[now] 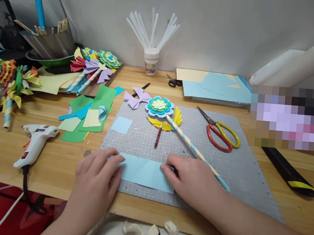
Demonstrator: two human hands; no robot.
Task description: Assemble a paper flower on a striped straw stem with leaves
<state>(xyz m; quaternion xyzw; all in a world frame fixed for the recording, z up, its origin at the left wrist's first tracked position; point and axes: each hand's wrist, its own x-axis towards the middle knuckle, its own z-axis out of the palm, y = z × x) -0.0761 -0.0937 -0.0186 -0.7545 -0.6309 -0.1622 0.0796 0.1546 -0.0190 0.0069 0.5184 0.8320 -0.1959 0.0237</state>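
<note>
A light blue paper strip [144, 172] lies crosswise near the front of the grey cutting mat [247, 168]. My left hand [96, 174] grips its left end with curled fingers, the thumb partly hidden. At the other end, my right hand [189, 176] holds the strip, thumb showing and other fingers bent. Behind them lies a layered blue-and-green paper flower [160, 107] on a striped paper stem [189, 143], with yellow pleated leaves [177, 119]. The stem's lower part passes behind my right hand. A short dark red pencil [158, 136] and a small blue paper square [121, 125] are nearby.
Red-and-yellow-handled scissors [221, 135] rest on the mat's right. To the left are a white glue gun [37, 142] with its cord and green paper scraps [101, 102]. A paper cup [151, 62] of white sticks stands by the wall.
</note>
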